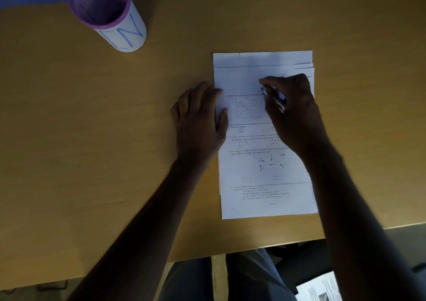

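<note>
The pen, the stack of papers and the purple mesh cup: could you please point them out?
pen (274,98), head view, exposed barrel near the tip.
stack of papers (241,165), head view, blank patch of the top sheet.
purple mesh cup (126,36), head view, its white lettered label.

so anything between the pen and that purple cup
Nothing visible: only bare table between the pen in the right hand and the purple cup. The left hand, on the papers' edge, sits beside that path.

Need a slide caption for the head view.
Right hand grips pen over worksheet stack; left hand rests on its edge; mesh cup beyond.
</note>
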Available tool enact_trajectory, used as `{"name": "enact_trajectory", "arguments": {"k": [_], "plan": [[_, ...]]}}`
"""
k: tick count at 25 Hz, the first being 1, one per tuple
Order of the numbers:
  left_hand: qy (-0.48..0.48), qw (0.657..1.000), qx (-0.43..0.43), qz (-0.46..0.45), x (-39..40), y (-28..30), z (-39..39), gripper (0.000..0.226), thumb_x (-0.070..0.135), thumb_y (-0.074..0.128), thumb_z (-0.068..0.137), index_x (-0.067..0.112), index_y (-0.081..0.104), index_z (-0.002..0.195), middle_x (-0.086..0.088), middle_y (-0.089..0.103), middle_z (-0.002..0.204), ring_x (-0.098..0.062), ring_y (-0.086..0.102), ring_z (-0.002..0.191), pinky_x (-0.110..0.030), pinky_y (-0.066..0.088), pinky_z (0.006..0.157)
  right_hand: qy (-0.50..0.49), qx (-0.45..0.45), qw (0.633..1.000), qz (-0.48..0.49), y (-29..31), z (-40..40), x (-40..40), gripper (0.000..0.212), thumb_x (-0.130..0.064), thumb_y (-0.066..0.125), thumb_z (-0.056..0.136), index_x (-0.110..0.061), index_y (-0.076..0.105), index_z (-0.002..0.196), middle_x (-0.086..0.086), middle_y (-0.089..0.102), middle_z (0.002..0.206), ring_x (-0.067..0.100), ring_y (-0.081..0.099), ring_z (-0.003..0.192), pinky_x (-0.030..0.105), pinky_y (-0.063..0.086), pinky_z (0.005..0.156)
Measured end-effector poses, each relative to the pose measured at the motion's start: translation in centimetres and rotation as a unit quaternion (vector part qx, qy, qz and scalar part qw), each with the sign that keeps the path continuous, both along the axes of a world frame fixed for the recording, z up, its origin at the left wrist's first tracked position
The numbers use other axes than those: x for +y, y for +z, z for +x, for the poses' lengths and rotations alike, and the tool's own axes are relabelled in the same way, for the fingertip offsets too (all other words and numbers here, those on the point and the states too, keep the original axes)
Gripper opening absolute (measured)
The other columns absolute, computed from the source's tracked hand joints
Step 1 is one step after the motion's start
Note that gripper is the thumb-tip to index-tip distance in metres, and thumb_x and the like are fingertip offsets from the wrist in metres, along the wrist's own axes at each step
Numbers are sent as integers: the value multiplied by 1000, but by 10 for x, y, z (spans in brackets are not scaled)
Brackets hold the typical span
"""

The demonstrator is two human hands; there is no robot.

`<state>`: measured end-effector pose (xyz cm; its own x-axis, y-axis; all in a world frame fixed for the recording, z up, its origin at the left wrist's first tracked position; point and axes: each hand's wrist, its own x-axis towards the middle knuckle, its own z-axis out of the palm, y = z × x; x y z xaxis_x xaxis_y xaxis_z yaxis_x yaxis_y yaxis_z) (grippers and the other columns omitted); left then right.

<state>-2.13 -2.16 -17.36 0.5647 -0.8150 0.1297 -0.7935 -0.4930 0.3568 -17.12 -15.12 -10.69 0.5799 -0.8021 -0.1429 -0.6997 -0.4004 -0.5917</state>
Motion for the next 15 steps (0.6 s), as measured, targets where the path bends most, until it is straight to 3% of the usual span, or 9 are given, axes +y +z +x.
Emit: {"name": "enact_trajectory", "arguments": {"k": [5, 11, 15], "plan": [[1, 1000, -10, -4, -1, -3, -1, 42, 43, 55, 96, 20, 63, 130, -4, 58, 143, -26, 41, 133, -40, 34, 106, 78, 38, 994, -64, 4, 9, -1, 26, -12, 65, 99, -16, 65, 124, 5, 68, 126, 23, 69, 113, 47, 59, 94], [0, 1000, -20, -9, 0, -6, -2, 42, 44, 56, 97, 20, 63, 131, -4, 58, 143, -26, 43, 133, -41, 36, 106, 108, 107, 986, -71, 1, 28, 0, 33, -16, 66, 101, -21, 63, 133, 3, 66, 136, 24, 65, 125, 47, 50, 110], [2, 1000, -18, -10, 0, -6, -1, 42, 43, 58, 97, 19, 63, 132, -4, 58, 144, -26, 43, 133, -41, 36, 106, 95, 72, 990, -69, 7, 28, 0, 27, -25, 65, 102, -26, 58, 127, -1, 72, 123, 23, 73, 107, 38, 58, 88]]}}
